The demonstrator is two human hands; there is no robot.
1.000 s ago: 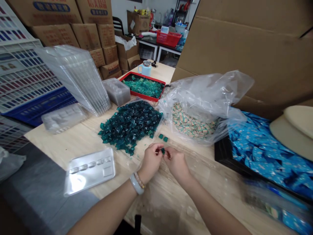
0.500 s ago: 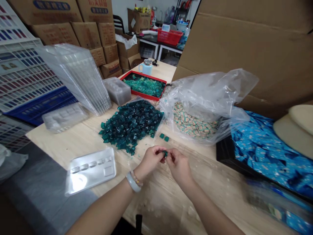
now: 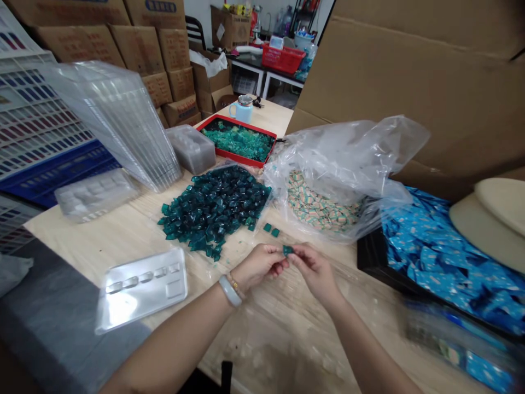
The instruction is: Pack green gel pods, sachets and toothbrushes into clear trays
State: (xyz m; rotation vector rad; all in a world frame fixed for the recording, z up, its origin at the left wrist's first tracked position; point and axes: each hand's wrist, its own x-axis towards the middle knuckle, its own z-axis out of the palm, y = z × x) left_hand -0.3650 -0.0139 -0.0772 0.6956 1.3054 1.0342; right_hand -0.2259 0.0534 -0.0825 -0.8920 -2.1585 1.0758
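Teal piece [image 3: 287,250] sat pinched between us: we held it with our left hand [image 3: 259,267] and right hand [image 3: 315,272] drawn together, both gripping it above the worktop [image 3: 123,241]. It lay just past the near right edge of the heap of teal pieces [image 3: 215,210]. Two loose pieces [image 3: 271,230] rested just beside that heap, to its right. Beyond the heap stood a red tray [image 3: 235,117] of green fragments, a clear bag [image 3: 328,164] of paler wrapped pieces lay to its right, and a clear plastic tray [image 3: 141,290] lay nearer us on its left.
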